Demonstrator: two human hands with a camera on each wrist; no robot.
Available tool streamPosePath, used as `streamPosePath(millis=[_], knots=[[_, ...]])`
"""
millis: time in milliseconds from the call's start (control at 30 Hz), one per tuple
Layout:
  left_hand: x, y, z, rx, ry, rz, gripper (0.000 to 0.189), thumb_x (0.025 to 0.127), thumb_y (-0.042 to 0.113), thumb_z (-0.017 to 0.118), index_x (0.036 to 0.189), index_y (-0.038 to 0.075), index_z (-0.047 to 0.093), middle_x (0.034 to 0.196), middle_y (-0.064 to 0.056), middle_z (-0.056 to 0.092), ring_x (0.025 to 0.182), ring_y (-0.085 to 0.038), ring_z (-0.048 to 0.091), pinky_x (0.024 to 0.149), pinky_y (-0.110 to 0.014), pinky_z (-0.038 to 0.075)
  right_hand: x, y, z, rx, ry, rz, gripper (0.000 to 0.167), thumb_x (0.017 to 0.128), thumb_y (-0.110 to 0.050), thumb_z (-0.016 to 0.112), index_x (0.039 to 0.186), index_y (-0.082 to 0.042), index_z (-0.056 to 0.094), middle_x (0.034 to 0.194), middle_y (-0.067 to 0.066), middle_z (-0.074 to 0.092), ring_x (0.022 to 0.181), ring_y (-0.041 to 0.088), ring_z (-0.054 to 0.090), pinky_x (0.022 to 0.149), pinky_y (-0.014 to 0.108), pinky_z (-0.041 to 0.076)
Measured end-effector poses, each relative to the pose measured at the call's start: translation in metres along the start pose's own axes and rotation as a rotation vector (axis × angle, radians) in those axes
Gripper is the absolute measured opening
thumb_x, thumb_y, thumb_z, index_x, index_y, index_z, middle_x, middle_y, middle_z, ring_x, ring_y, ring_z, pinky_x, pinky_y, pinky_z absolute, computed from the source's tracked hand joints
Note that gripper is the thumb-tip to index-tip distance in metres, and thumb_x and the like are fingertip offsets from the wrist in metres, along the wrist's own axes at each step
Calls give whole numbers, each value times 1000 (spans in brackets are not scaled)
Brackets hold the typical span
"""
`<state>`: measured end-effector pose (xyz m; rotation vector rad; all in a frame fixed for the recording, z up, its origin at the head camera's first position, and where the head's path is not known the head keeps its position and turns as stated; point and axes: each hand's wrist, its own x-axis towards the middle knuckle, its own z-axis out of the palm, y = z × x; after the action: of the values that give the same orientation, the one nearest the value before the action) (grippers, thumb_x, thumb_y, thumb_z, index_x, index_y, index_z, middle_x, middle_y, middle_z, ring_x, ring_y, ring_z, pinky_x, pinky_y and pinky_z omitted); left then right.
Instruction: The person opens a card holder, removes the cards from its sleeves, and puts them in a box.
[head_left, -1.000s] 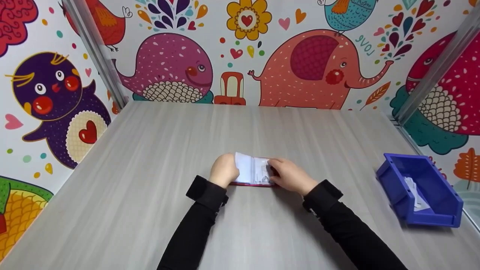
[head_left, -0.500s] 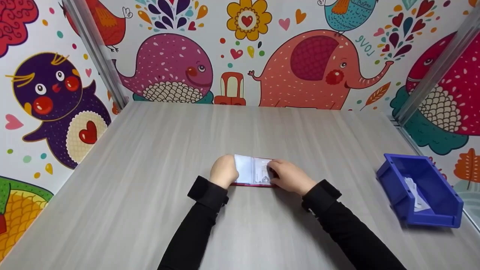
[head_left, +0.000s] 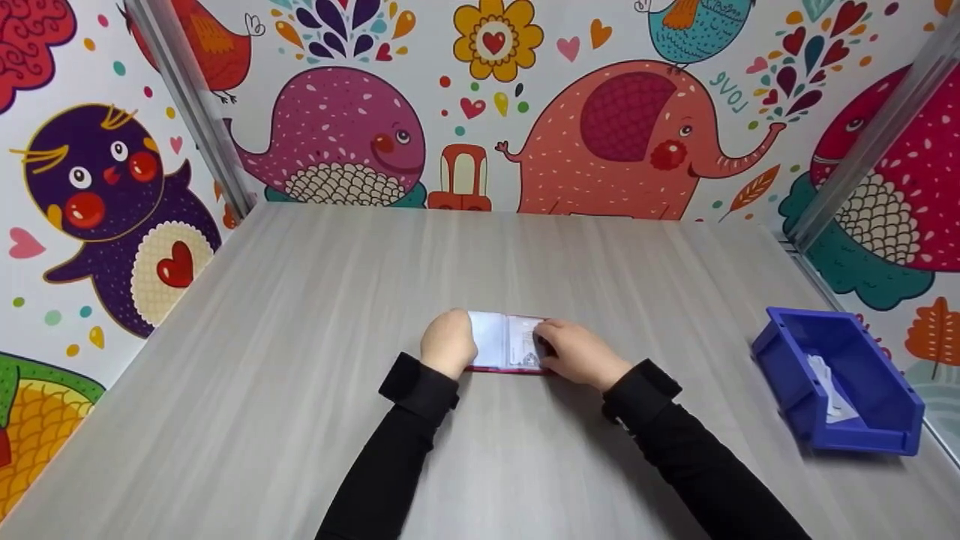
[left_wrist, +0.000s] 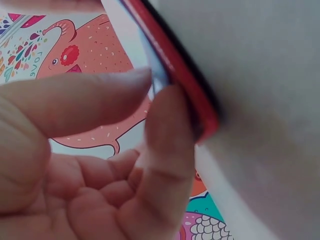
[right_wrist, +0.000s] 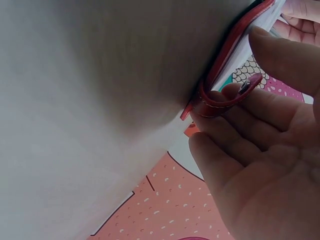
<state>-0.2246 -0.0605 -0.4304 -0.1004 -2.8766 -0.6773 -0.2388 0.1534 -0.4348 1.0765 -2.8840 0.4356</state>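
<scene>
A red card holder (head_left: pixel 489 341) lies spread on the table in the head view, its pale clear sleeves facing up. My left hand (head_left: pixel 448 343) is at its left side. The left wrist view shows thumb and index finger pinching a sleeve (left_wrist: pixel 159 75) beside the red cover (left_wrist: pixel 172 62). My right hand (head_left: pixel 585 352) holds the right side, thumb over the sleeves and fingers at the edge. A strap (right_wrist: pixel 220 106) with a metal snap curls up near those fingers in the right wrist view. The holder's underside is hidden.
A blue bin (head_left: pixel 840 382) stands at the right of the table (head_left: pixel 337 285), with white items (head_left: pixel 829 390) inside. Walls with printed cartoon animals (head_left: pixel 622 142) border the table at the back and sides.
The left-hand sleeve, raised at its upper corner a second ago, now lies flatter. Both hands stay at the card holder with barely any movement.
</scene>
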Motion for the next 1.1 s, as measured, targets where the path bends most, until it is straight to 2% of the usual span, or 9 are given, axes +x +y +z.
streamPosePath(millis=[133,300,433,700,900,1100], knots=[[1,2,-2,13,3,-19,13,76,-7,66,88,-7,66,86,-19,68,84,-36,67,76,-45,55,1,0,0,0,-11,6,28,85,-2,73,110,5,60,104,17,62,92,30,58,85,46,50],[3,6,-4,-37,5,-24,13,79,-4,67,91,-8,63,87,-20,67,85,-36,67,75,-45,55,0,0,0,-3,8,-17,25,84,-1,74,105,3,59,98,14,60,86,28,57,81,45,50],[3,10,-4,-100,9,9,13,80,-2,69,90,-8,63,87,-20,66,86,-37,66,76,-46,54,-1,1,0,-6,27,-41,24,82,1,74,102,3,58,95,13,60,84,29,57,80,45,50],[2,18,2,-223,-6,94,15,78,-4,63,92,-9,67,93,-21,69,89,-39,66,81,-47,52,0,0,0,-7,7,-14,26,84,0,74,105,3,60,100,14,61,88,29,59,82,46,50],[2,24,7,-260,-32,127,18,77,-7,57,90,-7,70,90,-18,70,87,-35,67,79,-43,53,-1,2,0,0,34,-47,25,81,2,74,100,2,59,95,13,60,84,29,58,77,46,50],[1,27,10,-279,-54,134,19,80,-7,55,91,-7,70,93,-18,70,92,-35,67,83,-42,52,-1,5,1,10,51,-85,26,77,5,74,98,2,59,97,16,63,88,31,61,79,46,50]])
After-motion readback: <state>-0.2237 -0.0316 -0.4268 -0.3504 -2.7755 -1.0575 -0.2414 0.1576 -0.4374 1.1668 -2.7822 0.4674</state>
